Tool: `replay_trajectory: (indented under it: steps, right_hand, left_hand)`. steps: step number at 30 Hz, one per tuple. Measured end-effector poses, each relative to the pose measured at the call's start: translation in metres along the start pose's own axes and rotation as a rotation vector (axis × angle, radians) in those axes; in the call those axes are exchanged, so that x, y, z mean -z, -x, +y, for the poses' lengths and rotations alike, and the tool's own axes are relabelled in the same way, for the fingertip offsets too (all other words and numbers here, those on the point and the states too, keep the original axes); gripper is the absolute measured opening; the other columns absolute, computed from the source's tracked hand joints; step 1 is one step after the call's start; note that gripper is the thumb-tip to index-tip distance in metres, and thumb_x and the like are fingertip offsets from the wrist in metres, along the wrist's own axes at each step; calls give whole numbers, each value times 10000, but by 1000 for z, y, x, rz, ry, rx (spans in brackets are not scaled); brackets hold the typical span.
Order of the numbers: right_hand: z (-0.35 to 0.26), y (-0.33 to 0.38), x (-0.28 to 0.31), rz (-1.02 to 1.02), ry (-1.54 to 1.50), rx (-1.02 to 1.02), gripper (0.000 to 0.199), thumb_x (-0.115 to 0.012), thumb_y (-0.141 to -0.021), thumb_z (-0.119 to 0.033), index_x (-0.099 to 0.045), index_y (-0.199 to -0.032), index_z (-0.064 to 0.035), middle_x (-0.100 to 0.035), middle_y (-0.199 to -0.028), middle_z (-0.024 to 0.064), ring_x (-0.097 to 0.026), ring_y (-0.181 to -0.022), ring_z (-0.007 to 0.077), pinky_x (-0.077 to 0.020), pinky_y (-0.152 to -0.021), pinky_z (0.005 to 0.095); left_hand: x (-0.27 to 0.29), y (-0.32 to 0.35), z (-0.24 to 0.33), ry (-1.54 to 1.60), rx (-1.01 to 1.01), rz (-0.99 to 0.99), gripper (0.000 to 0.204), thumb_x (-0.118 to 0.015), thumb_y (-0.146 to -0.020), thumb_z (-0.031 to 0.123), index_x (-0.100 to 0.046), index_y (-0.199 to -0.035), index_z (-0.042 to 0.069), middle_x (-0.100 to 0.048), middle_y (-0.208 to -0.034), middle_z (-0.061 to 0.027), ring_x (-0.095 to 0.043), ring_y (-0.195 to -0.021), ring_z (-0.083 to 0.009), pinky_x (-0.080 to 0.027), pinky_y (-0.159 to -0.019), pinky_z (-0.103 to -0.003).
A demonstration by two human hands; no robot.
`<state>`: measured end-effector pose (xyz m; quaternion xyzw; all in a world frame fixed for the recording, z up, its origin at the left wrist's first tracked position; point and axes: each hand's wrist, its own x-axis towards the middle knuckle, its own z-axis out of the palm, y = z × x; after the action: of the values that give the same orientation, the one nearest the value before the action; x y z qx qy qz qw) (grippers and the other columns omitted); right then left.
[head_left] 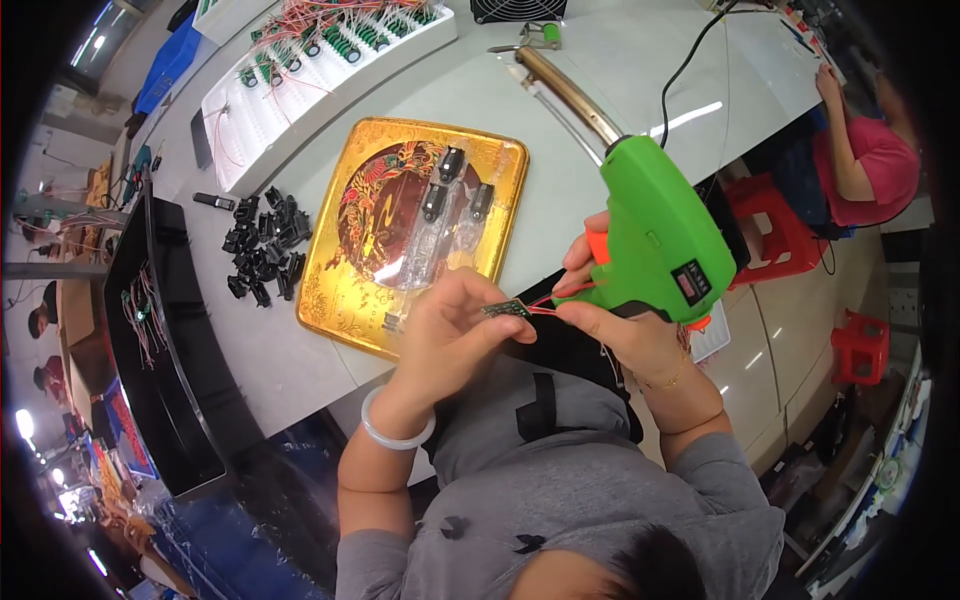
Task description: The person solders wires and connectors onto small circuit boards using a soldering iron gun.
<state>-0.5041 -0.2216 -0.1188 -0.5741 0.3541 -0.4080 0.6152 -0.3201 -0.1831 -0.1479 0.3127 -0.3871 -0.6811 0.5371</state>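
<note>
A small green circuit board [508,309] is pinched between the thumb and fingers of my left hand [450,325]. Thin red wires [545,302] run from the board to my right hand [630,335], whose thumb and finger close on them. That same hand grips a green soldering gun [660,225] with an orange trigger. Its metal tip points up and away, well apart from the board. Just beyond my left hand lies a gold tin tray [325,285] with a dragon-like pattern. Several black plastic housings [452,163] and clear plastic pieces [425,245] rest on it.
Left of the tray is a pile of black plastic parts [265,245]. A white slotted tray [235,135] holds several green wired pieces at the back. A black bin [195,345] stands at the left edge. At right are red stools [775,235] and a seated person [870,170].
</note>
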Motion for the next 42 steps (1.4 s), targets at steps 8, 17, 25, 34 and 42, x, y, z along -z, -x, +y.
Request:
replay_trajectory:
  steps: [8,17,25,34,42]
  right_hand:
    - [8,-6,-2,103,6,61,610,-671,-651,56,-359,-1169,-19,-491,-935,93,-567,-738,128,-489,-652,228]
    - [0,-6,2,174,-196,239,614,-639,-648,88,-346,-1173,-41,-468,-893,67,-539,-707,121,-469,-625,224]
    - [-31,3,30,219,-292,483,662,-674,-601,84,-362,-1174,-24,-465,-862,82,-533,-648,127,-470,-578,205]
    - [-18,3,4,72,-197,143,617,-666,-625,90,-379,-1157,-32,-491,-878,82,-567,-706,131,-480,-615,220]
    - [-13,7,-2,63,-229,76,595,-644,-639,110,-390,-1154,-49,-483,-889,78,-554,-696,126,-476,-642,230]
  left_hand:
    - [-3,0,-2,-464,83,70,215,-685,-733,118,-522,-745,-21,-617,-720,-85,-592,-606,-96,-453,-538,-208]
    - [2,-8,-8,-923,-260,-15,222,-695,-672,127,-503,-736,37,-479,-735,-74,-494,-710,-243,-391,-619,-321]
    - [-6,-9,10,-903,-271,-217,350,-617,-654,16,-530,-993,25,-518,-983,-124,-507,-931,-260,-418,-780,-316]
    - [-33,-8,8,-558,-257,-124,238,-659,-746,137,-527,-908,23,-585,-840,-82,-574,-710,-167,-454,-634,-266]
    - [-25,30,50,-66,281,-85,84,-496,-867,86,-435,-856,29,-478,-652,-1,-518,-532,-59,-412,-464,-189]
